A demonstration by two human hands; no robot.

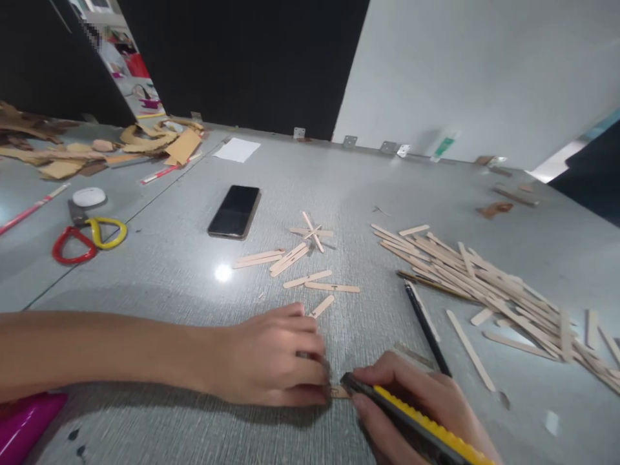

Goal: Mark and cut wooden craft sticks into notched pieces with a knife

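Observation:
My left hand point(281, 358) lies low over the table, fingers curled and pressing one end of a wooden craft stick point(340, 392) flat. Only a short piece of that stick shows between my hands. My right hand point(421, 403) grips a yellow and black box cutter point(411, 416), its tip at the stick. The blade itself cannot be made out. Just beyond my left fingers lies a short stick point(322, 306), with several more short marked sticks point(289, 259) past it. Some sticks stand crossed in a small star shape point(312, 232).
A large pile of craft sticks point(484, 287) spreads on the right, beside a black pen point(426, 329). A phone point(235, 212) lies farther back. Scissors point(90, 236), a white mouse point(89, 196) and cardboard scraps point(145, 142) are on the left. Panels close off the table's back edge.

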